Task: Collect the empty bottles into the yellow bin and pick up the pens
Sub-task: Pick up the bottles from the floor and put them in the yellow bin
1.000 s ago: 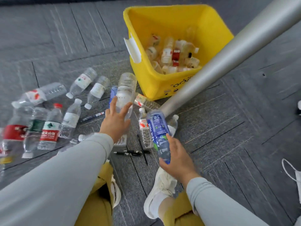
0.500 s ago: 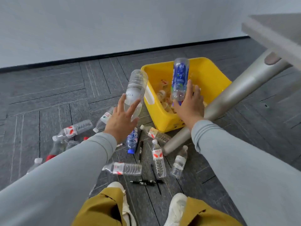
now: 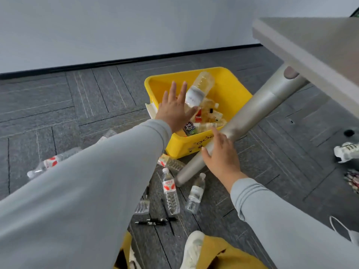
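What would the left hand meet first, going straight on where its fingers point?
The left hand would probably meet the far wall of the yellow bin; the clear bottle lies right of that line. Depth unclear.

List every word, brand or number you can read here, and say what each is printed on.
Nothing reads in full.
yellow bin, front wall: dark print, looks like "OO…", blurred and partly hidden by the table leg.
red-labelled bottle on the carpet: white characters, too blurred.
dark-labelled bottle in the bin: white lettering, unreadable.
clear bottle over the bin: faint print on its white label, too small.
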Demonstrator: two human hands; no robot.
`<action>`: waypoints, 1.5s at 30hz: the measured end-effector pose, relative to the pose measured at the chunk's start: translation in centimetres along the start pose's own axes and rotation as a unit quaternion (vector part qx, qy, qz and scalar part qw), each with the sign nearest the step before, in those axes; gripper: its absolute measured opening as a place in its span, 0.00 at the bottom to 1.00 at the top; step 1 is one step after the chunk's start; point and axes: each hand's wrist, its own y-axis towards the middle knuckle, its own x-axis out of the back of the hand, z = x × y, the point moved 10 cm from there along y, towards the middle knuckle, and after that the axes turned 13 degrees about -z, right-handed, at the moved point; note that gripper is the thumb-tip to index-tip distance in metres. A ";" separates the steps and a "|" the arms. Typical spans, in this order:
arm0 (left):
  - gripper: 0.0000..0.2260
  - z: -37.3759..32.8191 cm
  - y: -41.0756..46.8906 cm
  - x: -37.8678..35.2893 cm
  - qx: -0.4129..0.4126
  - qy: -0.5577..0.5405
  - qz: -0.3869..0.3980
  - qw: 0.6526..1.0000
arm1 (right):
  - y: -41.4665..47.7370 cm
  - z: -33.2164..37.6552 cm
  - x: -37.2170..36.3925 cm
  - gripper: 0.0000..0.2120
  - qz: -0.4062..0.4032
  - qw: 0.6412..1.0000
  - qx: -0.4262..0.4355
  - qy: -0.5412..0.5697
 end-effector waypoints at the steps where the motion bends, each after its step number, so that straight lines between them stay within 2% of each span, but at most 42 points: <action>1: 0.34 0.1 -0.9 -0.4 -0.002 0.012 0.004 1.000 | -0.3 -0.3 -0.2 0.32 0.009 1.000 0.000 -0.002; 4: 0.32 2.3 -5.3 -2.0 -0.006 0.063 0.021 0.998 | -1.6 -0.9 -1.4 0.30 0.037 0.999 -0.006 -0.008; 6: 0.31 4.9 -8.6 -3.2 0.021 0.085 0.043 0.995 | -2.9 -1.0 -2.5 0.29 0.054 0.998 -0.012 -0.008; 11: 0.25 10.0 -15.1 -5.5 0.064 0.100 0.066 0.991 | -6.3 -1.1 -7.4 0.29 0.101 0.995 -0.012 -0.020; 16: 0.24 13.6 -18.8 -9.6 0.086 0.105 0.103 0.985 | -9.4 -2.3 -13.6 0.27 0.156 0.987 -0.030 -0.020; 25: 0.25 20.2 -19.9 -17.9 0.097 0.148 0.170 0.969 | -12.2 -7.8 -23.8 0.27 0.215 0.969 -0.114 -0.046; 30: 0.24 23.2 -21.6 -21.6 0.076 0.182 0.208 0.958 | -13.2 -11.3 -28.6 0.28 0.236 0.955 -0.167 -0.067; 36: 0.25 25.4 -22.2 -24.2 0.085 0.187 0.226 0.952 | -14.5 -13.9 -33.1 0.32 0.261 0.941 -0.205 -0.072; 45: 0.25 26.1 -23.5 -26.7 0.059 0.197 0.248 0.947 | -16.2 -16.7 -36.7 0.43 0.256 0.912 -0.320 0.002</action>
